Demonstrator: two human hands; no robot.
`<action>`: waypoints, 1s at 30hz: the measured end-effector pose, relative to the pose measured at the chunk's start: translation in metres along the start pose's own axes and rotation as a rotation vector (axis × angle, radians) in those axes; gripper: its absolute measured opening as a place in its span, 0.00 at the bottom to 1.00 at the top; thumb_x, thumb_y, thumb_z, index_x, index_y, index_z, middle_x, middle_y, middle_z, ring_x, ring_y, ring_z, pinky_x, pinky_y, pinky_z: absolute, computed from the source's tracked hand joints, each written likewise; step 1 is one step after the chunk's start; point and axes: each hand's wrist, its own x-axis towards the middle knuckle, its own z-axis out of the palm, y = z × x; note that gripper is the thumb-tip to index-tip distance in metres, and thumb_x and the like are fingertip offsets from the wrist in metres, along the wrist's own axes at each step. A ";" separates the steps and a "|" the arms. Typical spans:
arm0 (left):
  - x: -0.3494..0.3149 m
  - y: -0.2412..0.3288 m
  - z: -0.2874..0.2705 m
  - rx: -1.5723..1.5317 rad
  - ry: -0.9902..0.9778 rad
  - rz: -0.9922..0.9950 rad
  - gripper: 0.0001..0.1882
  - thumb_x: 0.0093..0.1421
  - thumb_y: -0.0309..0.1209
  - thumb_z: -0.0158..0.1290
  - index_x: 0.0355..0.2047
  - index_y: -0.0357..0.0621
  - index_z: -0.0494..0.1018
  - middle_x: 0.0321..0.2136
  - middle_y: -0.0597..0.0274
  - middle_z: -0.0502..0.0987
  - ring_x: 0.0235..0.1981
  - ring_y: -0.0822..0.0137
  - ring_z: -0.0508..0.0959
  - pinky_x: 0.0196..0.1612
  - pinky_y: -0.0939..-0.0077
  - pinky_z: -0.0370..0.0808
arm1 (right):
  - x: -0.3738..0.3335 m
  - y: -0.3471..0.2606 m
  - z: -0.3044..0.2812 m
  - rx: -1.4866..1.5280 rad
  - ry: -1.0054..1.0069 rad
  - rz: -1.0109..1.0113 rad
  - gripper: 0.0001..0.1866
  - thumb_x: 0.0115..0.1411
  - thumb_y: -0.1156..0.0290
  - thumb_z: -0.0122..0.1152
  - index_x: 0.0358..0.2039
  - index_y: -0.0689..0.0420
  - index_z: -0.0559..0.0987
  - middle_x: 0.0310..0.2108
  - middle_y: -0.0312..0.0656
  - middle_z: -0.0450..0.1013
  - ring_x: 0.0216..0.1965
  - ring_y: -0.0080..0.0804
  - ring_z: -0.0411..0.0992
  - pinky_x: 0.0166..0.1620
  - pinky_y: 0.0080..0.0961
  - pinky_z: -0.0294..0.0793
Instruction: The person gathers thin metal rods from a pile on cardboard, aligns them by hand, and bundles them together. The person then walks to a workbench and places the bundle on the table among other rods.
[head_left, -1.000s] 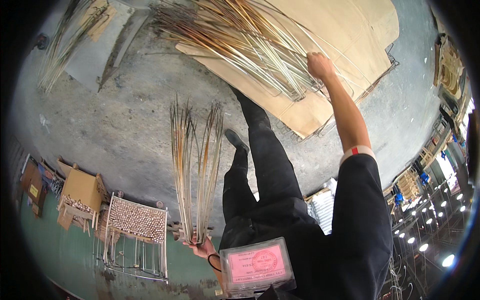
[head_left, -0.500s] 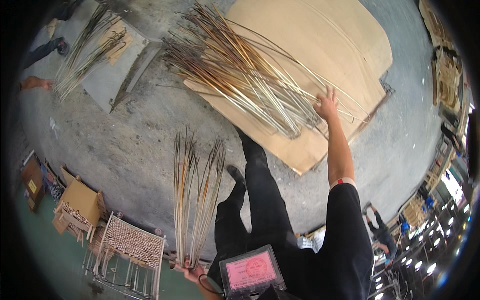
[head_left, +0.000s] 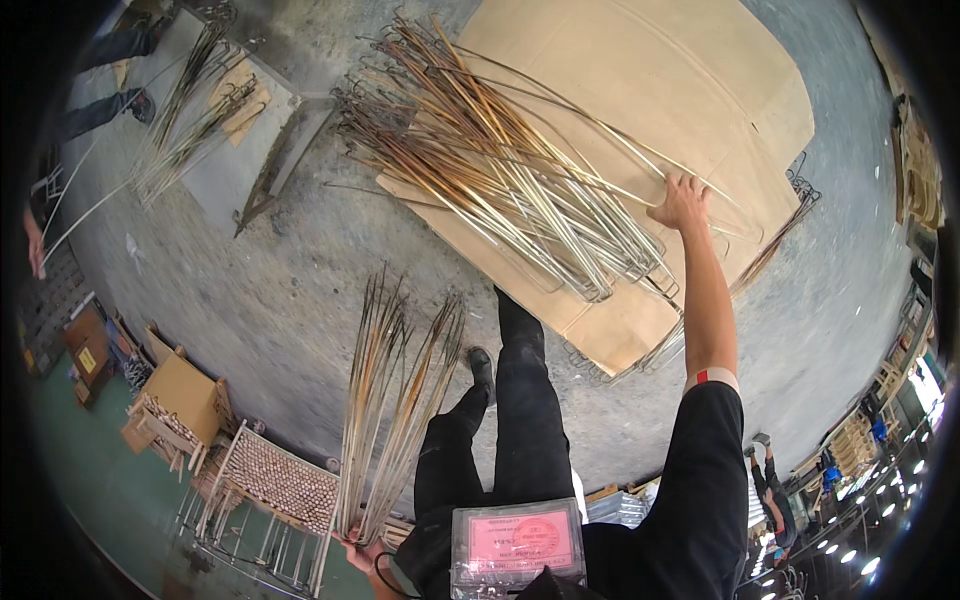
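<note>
Head view: below us spreads a stained grey concrete floor (head_left: 270, 310), giving way at lower left to a green floor (head_left: 130, 500). On the concrete lies a big tan cardboard sheet (head_left: 690, 90). Near the green area we see an open carton (head_left: 182, 395) and, beside it, a metal rack (head_left: 285, 475) packed with round-ended pieces; bright lamps (head_left: 888, 510) dot the far right. At upper left more rods (head_left: 185, 130) lie on a grey sheet (head_left: 212, 200), and at the left edge a co-worker's hand (head_left: 35, 245) is at thin, pale rods

Our rod bundle (head_left: 364, 410) is at lower left, its butt in our left hand (head_left: 362, 553), whose fingers are wrapped around it. Its long axis runs up the view, leaning slightly right, and it fans into two sheaves with darker tips farthest from us. On the cardboard, the rod pile (head_left: 510, 170) slants from rust-brown ends at upper left to pale, bent ends at lower right. Our right hand (head_left: 684, 203) is at its right side, thumb set apart; whether those fingers grasp a rod we cannot tell
</note>
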 end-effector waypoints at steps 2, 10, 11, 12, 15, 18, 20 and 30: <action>0.003 0.001 0.003 0.017 0.074 -0.005 0.26 0.65 0.37 0.60 0.63 0.62 0.70 0.26 0.68 0.77 0.37 0.64 0.78 0.59 0.35 0.70 | 0.002 0.002 -0.009 -0.005 0.002 -0.017 0.57 0.43 0.39 0.71 0.70 0.51 0.61 0.73 0.50 0.53 0.76 0.48 0.44 0.71 0.69 0.39; 0.010 0.005 -0.004 0.086 -0.092 -0.012 0.22 0.63 0.38 0.62 0.58 0.64 0.75 0.25 0.71 0.76 0.39 0.67 0.77 0.61 0.40 0.68 | 0.040 0.022 -0.022 -0.098 0.186 -0.128 0.57 0.39 0.30 0.69 0.66 0.50 0.70 0.77 0.46 0.41 0.78 0.49 0.28 0.68 0.79 0.33; 0.012 0.005 -0.007 0.092 -0.109 -0.017 0.22 0.63 0.38 0.62 0.58 0.65 0.76 0.25 0.71 0.76 0.39 0.67 0.77 0.61 0.40 0.68 | 0.048 0.024 -0.024 -0.127 0.191 -0.151 0.57 0.39 0.30 0.69 0.66 0.50 0.70 0.77 0.46 0.41 0.78 0.49 0.29 0.68 0.80 0.33; 0.014 0.007 -0.010 0.102 -0.120 -0.018 0.22 0.63 0.38 0.62 0.58 0.65 0.76 0.25 0.71 0.76 0.39 0.67 0.77 0.61 0.41 0.68 | 0.054 0.027 -0.025 -0.161 0.192 -0.180 0.57 0.38 0.29 0.69 0.66 0.50 0.69 0.77 0.46 0.41 0.78 0.50 0.29 0.68 0.80 0.34; 0.020 0.012 -0.026 0.092 -0.151 -0.038 0.21 0.62 0.38 0.63 0.57 0.65 0.77 0.25 0.72 0.76 0.39 0.67 0.77 0.61 0.42 0.67 | 0.070 0.030 -0.027 -0.198 0.326 -0.169 0.57 0.39 0.34 0.72 0.66 0.51 0.68 0.76 0.49 0.44 0.77 0.52 0.33 0.68 0.78 0.38; 0.023 0.016 -0.041 0.006 -0.197 -0.059 0.20 0.62 0.38 0.63 0.56 0.65 0.77 0.25 0.72 0.76 0.40 0.67 0.77 0.61 0.43 0.67 | 0.078 0.031 -0.029 -0.116 0.311 -0.146 0.56 0.36 0.43 0.78 0.65 0.52 0.66 0.71 0.54 0.54 0.74 0.57 0.46 0.68 0.72 0.49; 0.021 0.017 -0.044 0.203 -0.263 0.094 0.20 0.62 0.39 0.63 0.55 0.66 0.78 0.26 0.73 0.76 0.41 0.67 0.77 0.61 0.46 0.66 | 0.079 0.033 -0.031 -0.052 0.309 -0.199 0.55 0.40 0.46 0.77 0.67 0.52 0.63 0.67 0.55 0.59 0.70 0.57 0.54 0.67 0.64 0.56; -0.002 0.002 0.015 0.015 -0.296 -0.100 0.19 0.66 0.40 0.59 0.57 0.65 0.77 0.30 0.71 0.79 0.44 0.66 0.78 0.60 0.46 0.68 | -0.014 -0.003 0.049 0.333 0.034 -0.108 0.33 0.50 0.60 0.62 0.55 0.61 0.67 0.51 0.61 0.73 0.54 0.60 0.72 0.55 0.55 0.71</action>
